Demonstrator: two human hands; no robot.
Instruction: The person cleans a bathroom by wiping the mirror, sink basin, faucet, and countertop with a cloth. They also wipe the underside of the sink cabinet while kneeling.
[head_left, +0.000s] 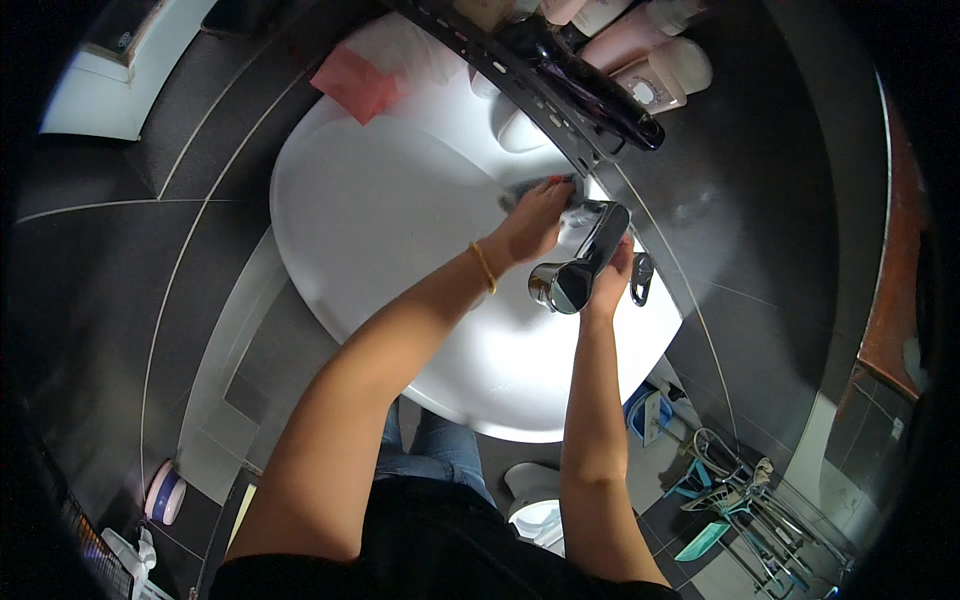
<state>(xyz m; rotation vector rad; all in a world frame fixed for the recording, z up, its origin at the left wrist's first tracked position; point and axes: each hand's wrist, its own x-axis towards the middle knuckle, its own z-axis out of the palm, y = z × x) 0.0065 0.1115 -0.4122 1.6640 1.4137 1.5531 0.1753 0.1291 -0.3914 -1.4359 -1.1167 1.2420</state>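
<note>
My left hand (531, 223), with a yellow band on its wrist, reaches over the white washbasin (375, 225) toward its wall side. Its fingers press on a dark grey cloth or scrubber (521, 193), mostly covered by the hand. Right beside it stands a chrome faucet (577, 270). My right hand (611, 281) is at the back of this faucet, close against it. The faucet hides part of that hand, so its grip is unclear. A small oval chrome fitting (641, 279) sits just right of it.
A perforated dark shelf (499, 67) overhangs the basin, carrying a black hair dryer or similar appliance (585, 86) and several bottles (652, 75). A pink packet (358, 84) lies on the far rim. Hangers (739, 502) hang on a rack at lower right. Dark wall tiles surround the basin.
</note>
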